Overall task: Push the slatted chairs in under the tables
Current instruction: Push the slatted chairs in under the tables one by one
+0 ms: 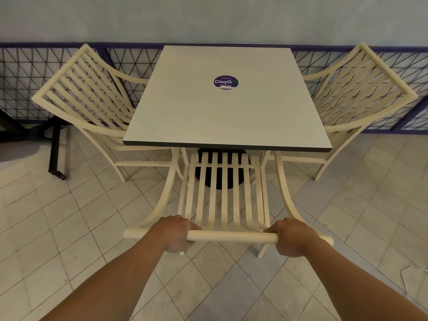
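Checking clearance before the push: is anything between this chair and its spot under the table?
Nothing loose. The chair is already partly under the table; only the dark pedestal base lies ahead.
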Tool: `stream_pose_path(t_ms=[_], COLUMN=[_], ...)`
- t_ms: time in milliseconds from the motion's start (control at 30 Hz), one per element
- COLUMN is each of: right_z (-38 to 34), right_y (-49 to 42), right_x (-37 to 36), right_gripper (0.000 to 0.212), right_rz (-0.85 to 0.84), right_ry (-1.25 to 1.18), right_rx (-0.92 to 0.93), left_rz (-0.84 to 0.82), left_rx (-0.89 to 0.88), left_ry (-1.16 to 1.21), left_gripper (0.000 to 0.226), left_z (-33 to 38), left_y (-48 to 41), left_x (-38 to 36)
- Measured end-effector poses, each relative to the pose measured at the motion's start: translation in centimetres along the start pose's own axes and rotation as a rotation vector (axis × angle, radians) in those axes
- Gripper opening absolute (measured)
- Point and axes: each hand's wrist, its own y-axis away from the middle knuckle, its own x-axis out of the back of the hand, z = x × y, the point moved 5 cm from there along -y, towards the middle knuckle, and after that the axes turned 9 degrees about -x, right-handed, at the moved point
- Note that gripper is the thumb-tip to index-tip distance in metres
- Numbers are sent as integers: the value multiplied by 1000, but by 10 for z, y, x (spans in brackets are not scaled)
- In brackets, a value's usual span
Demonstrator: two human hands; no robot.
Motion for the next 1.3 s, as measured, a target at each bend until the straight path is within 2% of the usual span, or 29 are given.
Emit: stream_pose_path(t_ms=[33,267,467,700,933,1067,1300], right_z=[1,3,2,-7,-52,-80,-121], right_y=[-1,-7,-11,6,71,107,144], right_x=[1,7,9,11,33,32,1], right_gripper=[50,47,47,43,63,68,72], right_rz=[5,29,33,13,72,47,-111], right_ry=[1,30,40,62,20,31,129], right_rx=[0,9,1,19,68,114,194], left_rz=[19,76,69,113,125,63,-66], left_rx=[-4,1,4,66,48,46,143], left_ry=[-18,-46,-52,-51,-31,57,215], left_gripper=[38,38,35,57,68,70,68], left_z=[-1,-6,-11,-6,37,62,82], left_y=[-1,-7,-13,-1,51,84,136], left_x=[0,3,2,-3,8,-4,-58])
